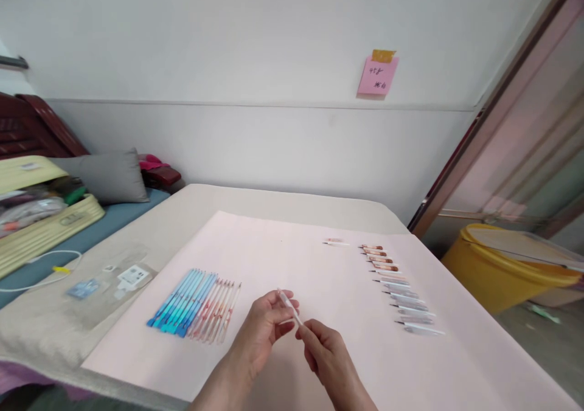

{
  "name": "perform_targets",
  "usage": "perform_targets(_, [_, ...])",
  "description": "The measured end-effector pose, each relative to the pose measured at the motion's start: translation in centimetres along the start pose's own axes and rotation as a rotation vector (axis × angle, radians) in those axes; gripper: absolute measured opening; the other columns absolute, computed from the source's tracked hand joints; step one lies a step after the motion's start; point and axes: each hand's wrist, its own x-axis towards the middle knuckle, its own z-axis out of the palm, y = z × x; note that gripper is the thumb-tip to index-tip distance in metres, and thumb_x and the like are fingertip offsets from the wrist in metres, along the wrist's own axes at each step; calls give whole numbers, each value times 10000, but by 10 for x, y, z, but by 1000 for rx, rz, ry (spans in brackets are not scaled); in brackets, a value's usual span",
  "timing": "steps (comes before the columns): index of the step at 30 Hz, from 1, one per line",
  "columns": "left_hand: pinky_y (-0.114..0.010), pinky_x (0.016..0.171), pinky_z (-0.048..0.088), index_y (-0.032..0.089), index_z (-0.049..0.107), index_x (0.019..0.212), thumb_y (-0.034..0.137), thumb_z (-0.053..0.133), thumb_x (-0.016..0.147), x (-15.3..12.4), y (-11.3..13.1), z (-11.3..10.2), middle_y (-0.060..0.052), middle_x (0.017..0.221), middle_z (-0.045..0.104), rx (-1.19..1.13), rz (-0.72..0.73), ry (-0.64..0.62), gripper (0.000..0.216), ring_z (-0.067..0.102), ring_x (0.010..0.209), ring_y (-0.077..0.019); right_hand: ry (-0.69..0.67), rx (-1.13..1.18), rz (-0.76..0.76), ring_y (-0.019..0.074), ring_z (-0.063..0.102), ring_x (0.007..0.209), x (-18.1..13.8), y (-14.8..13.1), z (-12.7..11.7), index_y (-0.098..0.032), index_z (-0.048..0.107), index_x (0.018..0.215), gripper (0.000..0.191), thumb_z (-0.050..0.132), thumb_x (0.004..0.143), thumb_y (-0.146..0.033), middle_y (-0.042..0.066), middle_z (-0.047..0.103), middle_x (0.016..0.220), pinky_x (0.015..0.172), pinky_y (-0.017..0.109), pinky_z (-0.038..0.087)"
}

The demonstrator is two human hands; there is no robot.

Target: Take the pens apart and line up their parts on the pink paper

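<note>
Above the middle of the pink sheet, both hands grip a slim white pen piece (287, 303). My left hand (262, 326) pinches its upper part between thumb and fingers. The lower end sits in the closed fingertips of my right hand (326, 350). Left of my hands lies a row of blue pens (185, 301), with clear, red-patterned pens (218, 310) beside it. On the right is a column of white, dark-tipped pen pieces (406, 304), with brown-patterned pieces (379, 258) at its far end. Another white dark-tipped piece (336, 243) lies farther back.
The pink sheet (274, 247) covers much of the pale table (201, 197). Clear plastic packaging (123, 277) lies at the left. A yellow bin (497, 277) stands beyond the right edge. A white wall (274, 149) with a pink note (378, 76) rises behind.
</note>
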Motion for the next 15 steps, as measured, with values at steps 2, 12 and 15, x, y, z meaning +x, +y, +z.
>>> perform_targets(2, [-304,747,433,156,571,928,207,650,652,0,0,0,-94,928,616,-20,-2,-32,292,572,809,-165,4,1,-4,52,263,370,0,0,0,-175,504,651,279,424,826,-377,-86,363,403,401,207,200])
perform_targets(12, [-279,660,446,183,487,781,349,582,734,0,1,-3,-78,836,637,3,68,61,196,588,721,-149,-7,-12,12,52,264,361,1,3,2,-173,518,646,258,430,814,-349,-82,372,385,397,206,200])
perform_targets(15, [-261,676,451,179,493,774,321,593,737,3,1,-5,-70,816,632,-63,106,143,177,590,751,-142,-7,-6,15,51,259,356,2,4,2,-165,544,660,270,441,808,-366,-78,373,380,394,211,194])
